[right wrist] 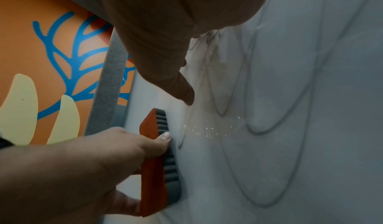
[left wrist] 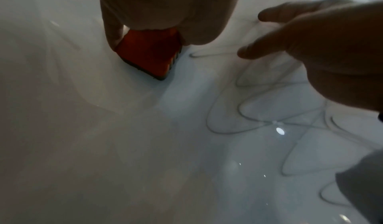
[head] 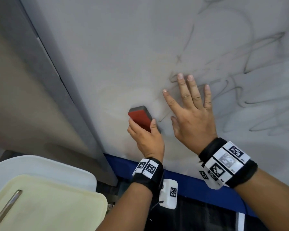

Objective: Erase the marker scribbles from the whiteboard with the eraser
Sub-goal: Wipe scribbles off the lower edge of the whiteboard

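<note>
gripping the eraser [head: 140,118] in the left hand [head: 147,139], right hand [head: 193,114] flat on the whiteboard [head: 123,47], left part wiped, scribbles [head: 257,90] remaining rightward.

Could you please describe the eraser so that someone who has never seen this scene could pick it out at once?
Start at the big whiteboard and go to its lower left, beside the grey frame. There the left hand grips a small block pressed against the board: the eraser. It is the only red thing on the board, with a grey pad underneath, left of the scribbles and the flat right hand.
</note>
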`<state>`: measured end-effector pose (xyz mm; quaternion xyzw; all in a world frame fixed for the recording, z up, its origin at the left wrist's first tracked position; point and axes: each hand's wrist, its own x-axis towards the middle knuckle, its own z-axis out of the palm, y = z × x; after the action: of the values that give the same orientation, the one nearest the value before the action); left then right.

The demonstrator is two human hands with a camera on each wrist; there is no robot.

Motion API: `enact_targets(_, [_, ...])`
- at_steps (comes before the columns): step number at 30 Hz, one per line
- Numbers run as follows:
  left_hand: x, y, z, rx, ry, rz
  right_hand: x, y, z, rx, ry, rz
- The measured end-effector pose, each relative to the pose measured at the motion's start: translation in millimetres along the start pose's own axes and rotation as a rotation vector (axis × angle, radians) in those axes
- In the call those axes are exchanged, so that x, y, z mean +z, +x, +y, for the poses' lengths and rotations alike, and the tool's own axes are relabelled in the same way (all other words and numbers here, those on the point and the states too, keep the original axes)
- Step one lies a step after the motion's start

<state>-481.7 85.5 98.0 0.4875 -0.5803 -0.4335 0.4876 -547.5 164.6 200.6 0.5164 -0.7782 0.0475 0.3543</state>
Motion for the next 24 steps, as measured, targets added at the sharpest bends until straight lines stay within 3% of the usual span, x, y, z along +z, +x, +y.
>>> enact_targets(7, [-14, 35, 8, -0.022, -0.123, 0.174, 1, -3, 4, -0.016, 0.021, 0.000])
enact_targets(10, [-6, 16, 20, -0.014, -0.070, 0.128, 1, -4, 3, -0.014, 0.035, -0.012])
enact_targets(14, [3, -8, 25, 0.116, 0.027, 0.036, 2, -6, 6, -0.035, 0.066, 0.014])
enact_targets(21, [-15, 30, 35, 0.110, 0.029, 0.171, -3, -9, 17, 0.043, 0.066, 0.069])
enact_targets(24, [-7, 6, 37, 0.229, 0.087, 0.068, 0, -9, 18, 0.043, 0.058, 0.067])
